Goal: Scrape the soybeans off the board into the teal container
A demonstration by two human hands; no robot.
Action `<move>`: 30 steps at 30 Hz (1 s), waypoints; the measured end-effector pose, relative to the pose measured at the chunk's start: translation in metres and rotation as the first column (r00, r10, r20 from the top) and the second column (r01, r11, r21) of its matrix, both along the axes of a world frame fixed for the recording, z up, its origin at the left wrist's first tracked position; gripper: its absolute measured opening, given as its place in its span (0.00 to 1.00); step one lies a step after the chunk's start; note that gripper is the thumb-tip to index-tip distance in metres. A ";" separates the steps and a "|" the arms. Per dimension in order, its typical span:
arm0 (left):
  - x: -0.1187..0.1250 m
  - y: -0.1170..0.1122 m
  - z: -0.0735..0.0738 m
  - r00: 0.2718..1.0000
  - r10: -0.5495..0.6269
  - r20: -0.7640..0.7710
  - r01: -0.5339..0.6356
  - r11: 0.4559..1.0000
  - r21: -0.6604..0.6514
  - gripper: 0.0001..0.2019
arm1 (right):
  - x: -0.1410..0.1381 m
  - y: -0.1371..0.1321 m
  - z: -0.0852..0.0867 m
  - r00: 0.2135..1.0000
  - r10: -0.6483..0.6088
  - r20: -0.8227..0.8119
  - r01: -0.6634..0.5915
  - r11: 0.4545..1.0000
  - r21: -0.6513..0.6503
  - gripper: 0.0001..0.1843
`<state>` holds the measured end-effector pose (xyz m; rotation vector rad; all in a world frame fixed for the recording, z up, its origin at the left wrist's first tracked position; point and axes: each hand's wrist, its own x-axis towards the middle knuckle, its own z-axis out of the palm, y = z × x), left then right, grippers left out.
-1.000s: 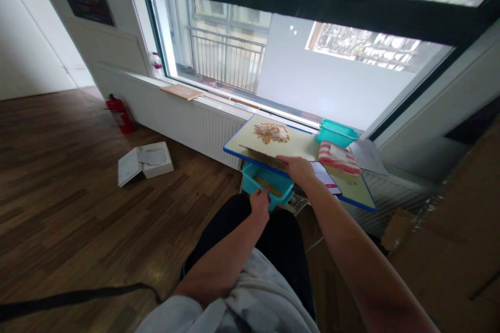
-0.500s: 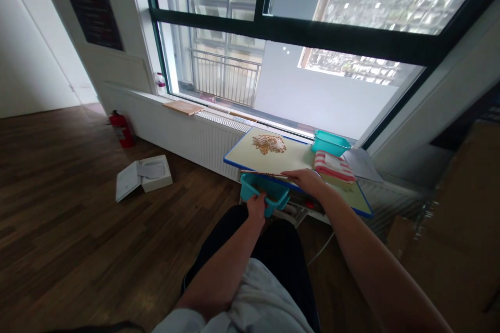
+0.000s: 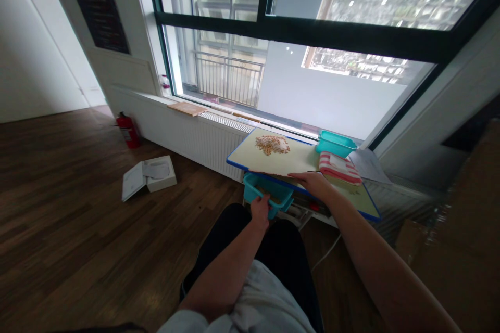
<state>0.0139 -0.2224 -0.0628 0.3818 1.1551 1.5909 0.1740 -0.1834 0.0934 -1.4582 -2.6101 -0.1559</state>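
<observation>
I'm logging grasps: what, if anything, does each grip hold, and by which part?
The left grip holds the lower teal basin by its near rim. The right grip seems to hold a thin brown sheet by its right end.

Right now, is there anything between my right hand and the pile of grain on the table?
Nothing visible: only bare tabletop lies between your right hand and the pile of grain. The thin brown piece by that hand runs left along the near edge, on your side of the pile.
</observation>
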 end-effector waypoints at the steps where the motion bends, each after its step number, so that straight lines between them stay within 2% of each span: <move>1: 0.000 0.000 0.000 1.000 0.002 0.001 -0.002 1.000 -0.002 0.12 | 0.002 -0.001 -0.001 1.000 0.008 0.000 -0.008 1.000 0.007 0.18; 10: -0.001 -0.002 0.003 1.000 0.015 0.005 -0.015 1.000 -0.014 0.14 | 0.008 -0.011 0.011 0.996 0.079 -0.044 -0.078 0.997 0.013 0.19; 16: 0.002 -0.003 0.002 1.000 0.021 0.006 -0.021 1.000 -0.002 0.15 | 0.005 -0.010 0.011 1.000 -0.002 0.010 0.001 0.998 0.062 0.19; 22: 0.004 -0.003 0.001 1.000 0.026 0.009 -0.026 1.000 -0.002 0.14 | 0.000 -0.019 0.014 0.999 0.041 0.002 -0.041 0.999 -0.027 0.19; 27: 0.004 -0.004 0.005 1.000 0.028 0.004 -0.028 0.999 -0.015 0.13 | 0.002 -0.021 0.014 1.000 -0.008 -0.017 0.009 0.998 0.056 0.20; 30: 0.004 -0.005 0.006 1.000 0.017 0.009 -0.017 1.000 -0.012 0.12 | 0.006 -0.020 0.013 0.999 -0.032 0.026 0.031 0.998 0.051 0.19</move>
